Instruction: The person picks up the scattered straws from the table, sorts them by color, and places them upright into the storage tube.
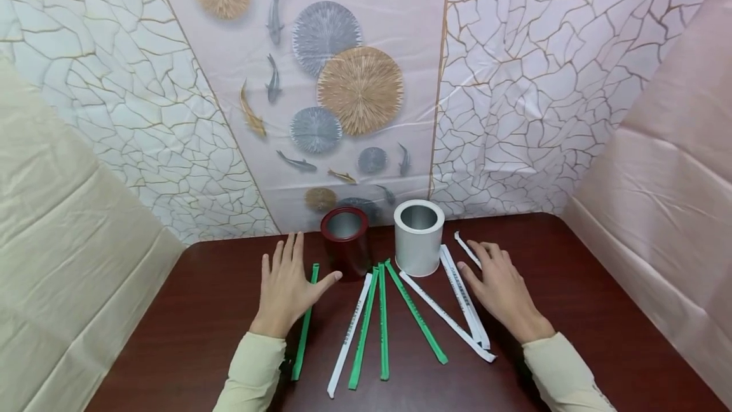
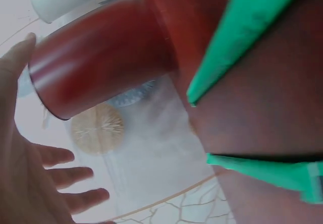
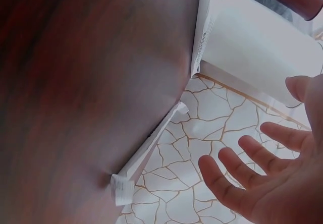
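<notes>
My left hand (image 1: 288, 288) hovers with spread fingers left of a dark red cylindrical can (image 1: 346, 247). A green stick-like paper sleeve (image 1: 305, 329), like a wrapped straw, lies partly beneath it. My right hand (image 1: 503, 288), fingers loosely extended, is over the table right of a white can (image 1: 419, 243), near a white paper sleeve (image 1: 467, 248) it partly covers. Neither hand holds anything. Between the hands, more green sleeves (image 1: 383, 329) and white sleeves (image 1: 350, 336) fan out before the cans. In the right wrist view, the white can (image 3: 262, 47) lies beyond my thumb.
Both cans stand upright with open tops at the back of the dark red-brown table (image 1: 200, 316). A patterned cloth (image 1: 515, 113) hangs behind it, and beige cloth walls (image 1: 657, 208) slope along both sides.
</notes>
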Demonstrator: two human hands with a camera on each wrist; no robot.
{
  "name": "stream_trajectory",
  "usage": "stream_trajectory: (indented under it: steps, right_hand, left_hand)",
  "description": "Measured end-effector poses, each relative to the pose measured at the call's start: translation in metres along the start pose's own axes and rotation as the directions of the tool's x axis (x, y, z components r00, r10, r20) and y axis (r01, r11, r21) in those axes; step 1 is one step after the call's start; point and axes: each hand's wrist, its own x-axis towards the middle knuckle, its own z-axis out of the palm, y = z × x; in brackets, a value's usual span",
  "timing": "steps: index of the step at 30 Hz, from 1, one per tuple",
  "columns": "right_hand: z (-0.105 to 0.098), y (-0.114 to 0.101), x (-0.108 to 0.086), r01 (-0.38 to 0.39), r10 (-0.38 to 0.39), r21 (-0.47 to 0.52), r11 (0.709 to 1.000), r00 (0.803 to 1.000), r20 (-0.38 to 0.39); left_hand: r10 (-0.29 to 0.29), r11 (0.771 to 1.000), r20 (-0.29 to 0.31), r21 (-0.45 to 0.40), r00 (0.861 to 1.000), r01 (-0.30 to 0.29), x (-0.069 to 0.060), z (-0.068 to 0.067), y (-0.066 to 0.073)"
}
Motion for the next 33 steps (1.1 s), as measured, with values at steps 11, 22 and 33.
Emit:
stream_trajectory:
  steps: [11,22,33]
  right_hand:
    - [0.001,-0.006,0.0,-0.041,0.033,0.095,0.995,0.996,0.087]
    - [0.007,-0.029,-0.001,-0.027,0.004,0.174,0.984,0.992,0.128]
    - [0.003,-0.077,0.004,-0.159,0.047,0.347,0.924,0.95,0.31]
  left_hand:
    - [0.105,0.875,0.065,-0.48,0.992,-0.061,0.05,-0.019,0.012]
    - [0.158,0.786,0.192,-0.618,0.969,-0.005,0.09,0.004,0.014]
    - [0.199,0.816,0.144,-0.572,0.969,-0.082,0.09,0.017,0.017]
